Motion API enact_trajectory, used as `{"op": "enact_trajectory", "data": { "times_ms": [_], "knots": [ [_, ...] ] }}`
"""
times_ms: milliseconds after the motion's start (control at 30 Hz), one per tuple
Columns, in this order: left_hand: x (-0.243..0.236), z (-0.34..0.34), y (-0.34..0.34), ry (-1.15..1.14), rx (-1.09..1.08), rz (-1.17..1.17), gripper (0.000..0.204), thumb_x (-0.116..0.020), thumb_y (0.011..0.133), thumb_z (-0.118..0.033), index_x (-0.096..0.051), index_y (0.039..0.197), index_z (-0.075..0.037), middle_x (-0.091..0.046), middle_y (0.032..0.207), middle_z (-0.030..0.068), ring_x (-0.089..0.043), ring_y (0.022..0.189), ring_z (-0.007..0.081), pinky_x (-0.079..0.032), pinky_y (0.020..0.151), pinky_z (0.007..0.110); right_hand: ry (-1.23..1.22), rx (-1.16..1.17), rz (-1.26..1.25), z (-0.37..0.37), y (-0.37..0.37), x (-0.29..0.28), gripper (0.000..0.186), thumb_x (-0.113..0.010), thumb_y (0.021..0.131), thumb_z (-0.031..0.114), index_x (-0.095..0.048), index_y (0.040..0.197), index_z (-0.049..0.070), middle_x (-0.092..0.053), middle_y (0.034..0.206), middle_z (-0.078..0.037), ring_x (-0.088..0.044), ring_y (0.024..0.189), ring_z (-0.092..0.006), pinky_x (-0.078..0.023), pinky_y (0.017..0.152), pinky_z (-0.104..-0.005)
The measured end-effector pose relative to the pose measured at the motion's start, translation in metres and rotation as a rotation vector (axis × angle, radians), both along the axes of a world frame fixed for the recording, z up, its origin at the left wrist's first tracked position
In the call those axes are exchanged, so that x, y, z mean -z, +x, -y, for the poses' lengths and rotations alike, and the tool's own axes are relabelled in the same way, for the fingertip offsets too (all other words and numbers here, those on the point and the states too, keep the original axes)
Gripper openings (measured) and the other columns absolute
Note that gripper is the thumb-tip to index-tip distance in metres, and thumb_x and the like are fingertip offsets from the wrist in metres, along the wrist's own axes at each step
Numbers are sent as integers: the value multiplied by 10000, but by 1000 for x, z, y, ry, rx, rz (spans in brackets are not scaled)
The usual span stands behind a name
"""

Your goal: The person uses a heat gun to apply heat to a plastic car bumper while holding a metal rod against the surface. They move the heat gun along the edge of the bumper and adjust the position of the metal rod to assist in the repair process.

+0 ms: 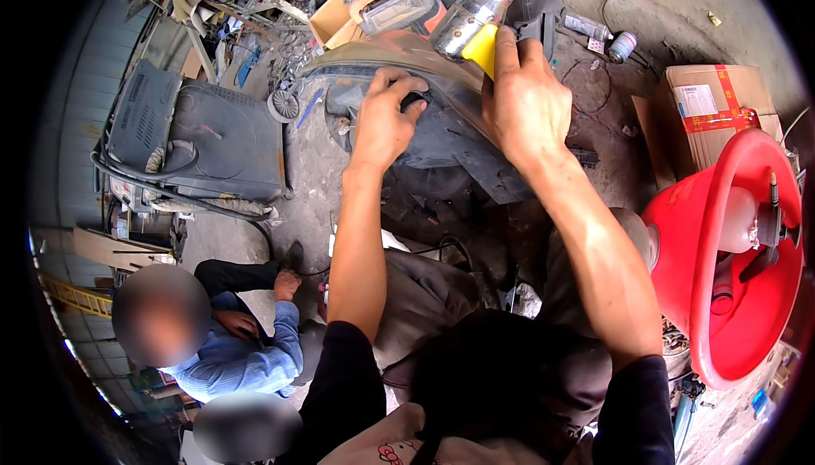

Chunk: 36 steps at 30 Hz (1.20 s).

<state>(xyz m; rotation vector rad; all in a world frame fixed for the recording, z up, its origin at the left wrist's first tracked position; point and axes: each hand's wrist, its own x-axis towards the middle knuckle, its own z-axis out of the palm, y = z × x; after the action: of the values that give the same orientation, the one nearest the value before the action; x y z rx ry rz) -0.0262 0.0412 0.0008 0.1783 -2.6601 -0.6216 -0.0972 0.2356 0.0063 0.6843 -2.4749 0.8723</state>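
A large lamp unit that looks like a car headlight, with a black housing (450, 138) and a clear, yellowed lens (395, 51), sits in front of me. My left hand (384, 117) is closed on the back of its housing, fingers curled around a dark raised part. My right hand (528, 96) pinches a flat yellow scraper-like tool (480, 47) at the far right edge of the lens. Whether the tool's tip enters the seam cannot be seen. Just beyond it, a shiny metal tube with a wide end (475, 19) hangs over the edge.
A red plastic tub (671, 249) holding tools lies at right, near a cardboard box (722, 113). Spray cans (623, 46) lie behind. A grey machine (221, 138) with cables stands left. Another person in a blue shirt (255, 363) sits at lower left. Scrap fills the far left.
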Motion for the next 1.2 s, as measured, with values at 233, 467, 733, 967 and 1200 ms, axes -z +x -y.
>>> {"op": "enact_trajectory", "data": {
  "times_ms": [233,467,733,967,1200],
  "knots": [
    [-6,0,-6,-125,78,33,247,-781,768,4,-707,995,-60,-609,1131,105,-628,1028,321,-503,870,383,-59,27,-1,-5,-3,-3,644,-715,726,53,-509,1323,-72,-599,1034,-177,-678,940,-332,-600,673,-402],
    [-15,2,-9,-161,105,136,233,-771,800,-60,-699,1018,-102,-596,1155,92,-624,1064,356,-505,868,438,-152,4,64,-9,-4,-2,556,-694,842,125,-515,1354,4,-592,1062,-200,-672,854,-394,-552,674,-491],
    [-20,-33,6,-331,-2,-200,263,-772,805,-53,-718,1063,-46,-655,1109,123,-619,1035,348,-489,921,417,-179,33,41,-15,-8,-4,517,-692,841,131,-524,1317,20,-594,1052,-203,-673,853,-411,-550,684,-510],
    [60,-147,63,-105,250,3,347,-761,814,-133,-675,1150,-116,-545,1265,102,-589,1051,340,-530,887,432,-58,172,128,-26,-13,-15,400,-690,870,273,-594,1219,103,-633,1114,-223,-670,950,-448,-545,812,-522],
    [81,-156,82,-34,156,-48,354,-744,836,-124,-653,1174,-74,-505,1330,92,-573,1038,332,-527,868,437,-81,159,18,-45,-12,-4,449,-716,855,289,-619,1247,95,-653,1114,-232,-656,1020,-425,-530,879,-503]
  ]
}}
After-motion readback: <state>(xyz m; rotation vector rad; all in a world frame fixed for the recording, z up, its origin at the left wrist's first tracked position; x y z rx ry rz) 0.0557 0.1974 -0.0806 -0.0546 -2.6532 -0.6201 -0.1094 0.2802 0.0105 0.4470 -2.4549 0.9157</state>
